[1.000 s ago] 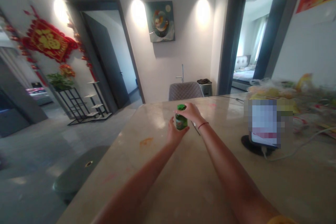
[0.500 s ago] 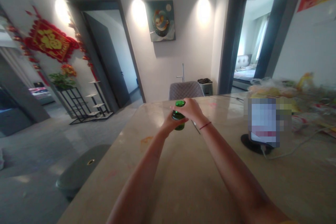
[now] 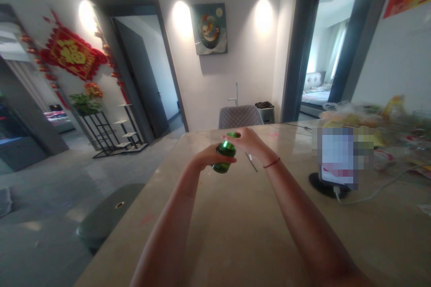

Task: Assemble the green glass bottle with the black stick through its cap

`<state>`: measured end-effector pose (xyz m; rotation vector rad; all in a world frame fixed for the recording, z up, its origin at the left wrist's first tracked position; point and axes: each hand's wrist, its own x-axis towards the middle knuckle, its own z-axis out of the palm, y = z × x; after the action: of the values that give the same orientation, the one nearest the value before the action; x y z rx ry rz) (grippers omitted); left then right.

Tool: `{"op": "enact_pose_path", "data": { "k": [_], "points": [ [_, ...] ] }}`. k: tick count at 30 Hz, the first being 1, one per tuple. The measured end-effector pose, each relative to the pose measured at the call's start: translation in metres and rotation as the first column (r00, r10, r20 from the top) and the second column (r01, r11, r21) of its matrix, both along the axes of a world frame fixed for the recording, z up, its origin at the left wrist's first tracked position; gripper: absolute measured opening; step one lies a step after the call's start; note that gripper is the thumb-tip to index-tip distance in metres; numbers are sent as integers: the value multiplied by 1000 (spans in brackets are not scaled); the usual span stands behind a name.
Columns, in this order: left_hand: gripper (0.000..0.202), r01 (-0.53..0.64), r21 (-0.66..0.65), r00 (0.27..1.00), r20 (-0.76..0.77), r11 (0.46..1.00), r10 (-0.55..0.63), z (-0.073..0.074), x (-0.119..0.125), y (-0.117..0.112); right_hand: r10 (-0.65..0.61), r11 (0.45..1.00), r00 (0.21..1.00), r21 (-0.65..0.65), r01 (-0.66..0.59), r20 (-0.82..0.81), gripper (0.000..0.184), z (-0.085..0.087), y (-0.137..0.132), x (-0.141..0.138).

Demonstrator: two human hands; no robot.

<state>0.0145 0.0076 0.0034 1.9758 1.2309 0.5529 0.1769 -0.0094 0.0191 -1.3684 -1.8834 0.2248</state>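
Observation:
A small green bottle (image 3: 222, 161) is held tilted above the beige stone table (image 3: 235, 233), near its far middle. My left hand (image 3: 207, 158) is wrapped round the bottle's body from the left. My right hand (image 3: 247, 140) pinches the green cap (image 3: 232, 135) at the bottle's top, a red string on its wrist. A thin dark stick-like thing (image 3: 251, 162) lies on the table just right of the hands.
A device on a round black stand (image 3: 326, 184) with a white cable sits at the right. Behind it lies a heap of bags and packets (image 3: 373, 119). A grey chair (image 3: 239, 117) stands at the table's far end, a round stool (image 3: 106, 215) at the left.
The bottle stood upright on the table; both hands have lifted it and tilted it, its base swinging toward me and left. The right hand stays on the cap.

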Motion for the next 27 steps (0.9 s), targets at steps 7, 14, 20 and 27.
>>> {"op": "enact_pose_path", "data": {
  "k": [7, 14, 20, 27],
  "points": [
    [47, 50, 61, 995, -86, 997, -45, -3, -3, 4, 8, 1000, 999, 5, -9, 52, 46, -4, 3, -1],
    [52, 66, 78, 990, -126, 995, -56, -7, -9, 9, 222, 974, 972, 28, -224, 76, 29, -7, 7, 5],
    [51, 63, 78, 990, -128, 995, -53, -9, -10, 11, 341, 940, 940, -20, -341, -4, 34, -8, 5, 9],
    [47, 44, 60, 992, -123, 997, -36, -7, -11, 9, 210, 972, 976, -94, -215, -57, 45, -6, 4, 4]
  ]
}}
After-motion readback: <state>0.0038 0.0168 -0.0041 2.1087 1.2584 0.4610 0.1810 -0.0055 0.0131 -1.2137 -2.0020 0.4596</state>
